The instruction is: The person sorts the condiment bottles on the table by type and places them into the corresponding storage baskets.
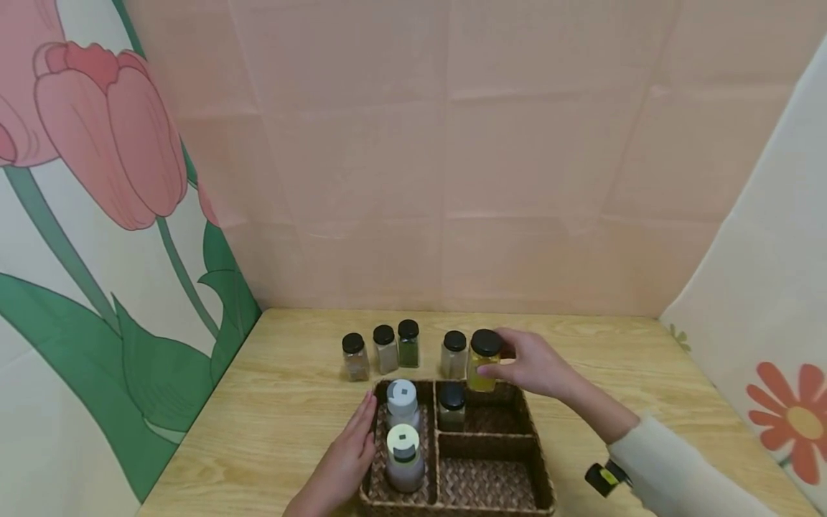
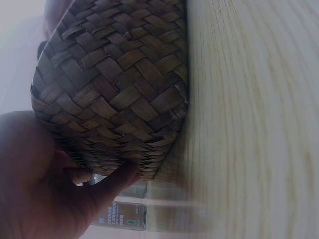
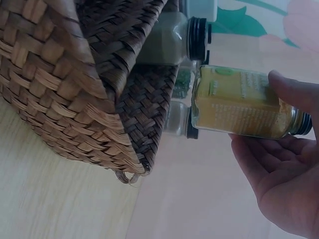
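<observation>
My right hand (image 1: 535, 362) pinches a glass spice jar of yellow powder (image 1: 480, 375) with a black lid. It holds the jar over the far right compartment of a brown woven basket (image 1: 487, 435). In the right wrist view thumb and fingers grip the yellow jar (image 3: 239, 104) near its lid, its base toward the basket. A black-lidded jar (image 1: 451, 408) stands in that same compartment. Two white-capped bottles (image 1: 405, 470) occupy the long left compartment. My left hand (image 1: 345, 456) rests its extended fingers along the basket's left wall (image 2: 114, 74).
Behind the basket stand several black-lidded spice jars: a brown one (image 1: 356, 365), a pale one (image 1: 386, 353), a green one (image 1: 408, 346) and another pale one (image 1: 454, 357). In the left wrist view, one jar (image 2: 122, 215) reads ground cinnamon. A pink cloth (image 1: 446, 158) hangs behind the wooden table (image 1: 258, 424).
</observation>
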`<action>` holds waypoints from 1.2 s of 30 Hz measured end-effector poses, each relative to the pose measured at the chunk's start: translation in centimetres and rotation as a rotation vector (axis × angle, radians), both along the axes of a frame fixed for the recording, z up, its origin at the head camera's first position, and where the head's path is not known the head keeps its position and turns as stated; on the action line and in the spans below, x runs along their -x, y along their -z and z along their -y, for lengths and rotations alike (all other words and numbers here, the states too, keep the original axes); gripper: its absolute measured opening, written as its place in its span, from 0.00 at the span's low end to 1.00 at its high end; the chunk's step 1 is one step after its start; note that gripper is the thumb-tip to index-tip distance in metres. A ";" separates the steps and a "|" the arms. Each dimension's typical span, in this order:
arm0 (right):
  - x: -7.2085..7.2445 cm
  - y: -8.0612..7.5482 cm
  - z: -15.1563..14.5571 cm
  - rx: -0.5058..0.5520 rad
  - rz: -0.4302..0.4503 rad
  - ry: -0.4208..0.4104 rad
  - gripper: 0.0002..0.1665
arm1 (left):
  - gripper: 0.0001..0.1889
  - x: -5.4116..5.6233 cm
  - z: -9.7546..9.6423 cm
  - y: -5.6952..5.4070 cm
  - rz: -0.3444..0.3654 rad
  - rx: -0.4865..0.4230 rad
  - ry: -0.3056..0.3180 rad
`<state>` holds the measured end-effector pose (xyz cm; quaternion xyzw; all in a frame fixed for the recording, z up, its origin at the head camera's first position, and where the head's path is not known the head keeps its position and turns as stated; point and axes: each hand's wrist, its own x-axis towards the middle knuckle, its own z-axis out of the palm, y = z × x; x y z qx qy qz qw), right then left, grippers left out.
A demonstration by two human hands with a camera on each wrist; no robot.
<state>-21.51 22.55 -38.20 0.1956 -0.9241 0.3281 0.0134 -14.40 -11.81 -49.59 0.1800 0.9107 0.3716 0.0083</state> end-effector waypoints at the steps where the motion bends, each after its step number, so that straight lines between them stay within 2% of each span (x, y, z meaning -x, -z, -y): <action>1: -0.1 0.0 0.0 0.002 0.001 -0.001 0.25 | 0.33 0.0 0.0 0.0 0.001 0.000 -0.001; 8: -0.4 0.6 -0.1 0.008 0.006 -0.012 0.29 | 0.33 0.0 0.0 0.0 0.005 -0.006 -0.002; 12: -0.7 1.0 0.0 0.028 0.029 -0.018 0.25 | 0.33 0.0 0.0 0.1 0.010 -0.009 -0.003; 24: -1.2 2.1 0.2 0.027 0.057 -0.069 0.22 | 0.32 0.2 0.1 0.1 0.040 -0.010 -0.001; 36: -1.1 3.5 0.3 -0.001 0.107 -0.071 0.25 | 0.32 0.0 0.1 0.1 -0.006 -0.013 -0.001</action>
